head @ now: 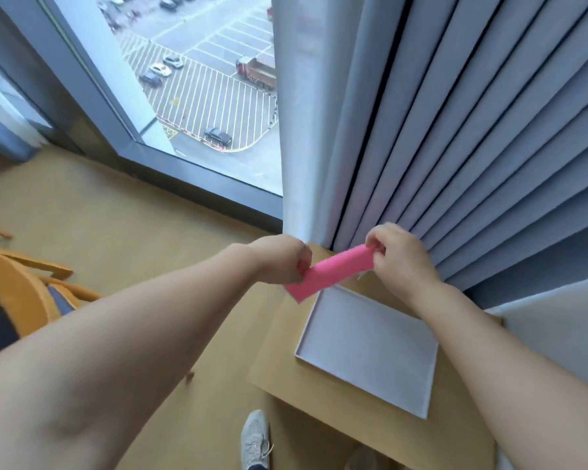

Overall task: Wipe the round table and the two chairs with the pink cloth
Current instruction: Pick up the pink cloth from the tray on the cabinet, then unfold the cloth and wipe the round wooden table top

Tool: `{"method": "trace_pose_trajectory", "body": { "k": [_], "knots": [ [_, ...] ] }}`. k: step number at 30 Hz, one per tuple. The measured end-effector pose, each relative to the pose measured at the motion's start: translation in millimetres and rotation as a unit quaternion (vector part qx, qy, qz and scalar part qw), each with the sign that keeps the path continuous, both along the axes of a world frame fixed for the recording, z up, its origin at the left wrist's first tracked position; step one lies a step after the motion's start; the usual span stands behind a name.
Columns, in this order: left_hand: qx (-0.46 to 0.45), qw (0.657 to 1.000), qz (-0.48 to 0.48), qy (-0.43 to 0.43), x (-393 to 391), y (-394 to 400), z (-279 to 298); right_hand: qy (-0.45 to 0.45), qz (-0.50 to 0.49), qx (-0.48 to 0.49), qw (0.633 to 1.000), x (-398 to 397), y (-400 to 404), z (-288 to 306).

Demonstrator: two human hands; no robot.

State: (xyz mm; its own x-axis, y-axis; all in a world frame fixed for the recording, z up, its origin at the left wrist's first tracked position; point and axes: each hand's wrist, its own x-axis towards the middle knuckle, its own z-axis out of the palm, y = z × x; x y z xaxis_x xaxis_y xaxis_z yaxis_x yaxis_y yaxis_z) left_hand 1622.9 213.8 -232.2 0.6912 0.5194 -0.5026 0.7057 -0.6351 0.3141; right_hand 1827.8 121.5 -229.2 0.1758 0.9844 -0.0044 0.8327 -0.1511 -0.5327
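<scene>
A folded pink cloth [330, 272] is stretched between my two hands above a low wooden stand. My left hand [282, 261] pinches its lower left end. My right hand [399, 254] pinches its upper right end, close to the curtain. One wooden chair [17, 296] with a dark blue seat shows at the left edge. The round table is out of view.
A shallow white tray [370, 347] lies on the square wooden stand [319, 395] beneath my hands. Grey pleated curtains [455, 130] hang behind it, and a floor-length window [201, 96] fills the upper left. My grey shoe [255, 439] stands on the tan floor.
</scene>
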Motion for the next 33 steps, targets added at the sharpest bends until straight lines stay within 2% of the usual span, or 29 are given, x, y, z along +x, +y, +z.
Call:
{"method": "trace_pose_trajectory", "body": {
  "k": [5, 10, 12, 17, 22, 24, 27, 29, 33],
  "knots": [
    [0.070, 0.992, 0.040, -0.094, -57, 15, 111, 0.012, 0.109, 0.083, 0.991, -61, 31, 119],
    [0.149, 0.954, 0.139, -0.219, -107, 10, 207, 0.048, 0.205, 0.181, 0.961, -122, 41, 212],
    [0.168, 0.941, 0.163, -0.245, -125, -4, 232, 0.059, 0.244, 0.233, 0.940, -146, 38, 238],
    [0.189, 0.907, 0.241, -0.289, -176, -61, 262, 0.034, 0.390, 0.240, 0.888, -198, 30, 275],
    [0.254, 0.873, 0.338, -0.244, -232, -135, 280, 0.049, 0.475, 0.253, 0.841, -256, 1, 279],
    [0.259, 0.863, 0.379, -0.212, -254, -172, 286, 0.061, 0.488, 0.230, 0.840, -285, -11, 277],
    [0.259, 0.843, 0.446, -0.155, -291, -230, 293, 0.023, 0.526, 0.186, 0.829, -333, -36, 275],
    [0.267, 0.825, 0.487, -0.108, -316, -269, 299, 0.012, 0.563, 0.188, 0.805, -368, -60, 280],
    [0.308, 0.776, 0.546, -0.069, -364, -349, 311, 0.013, 0.649, 0.178, 0.739, -438, -117, 292]
  ]
}}
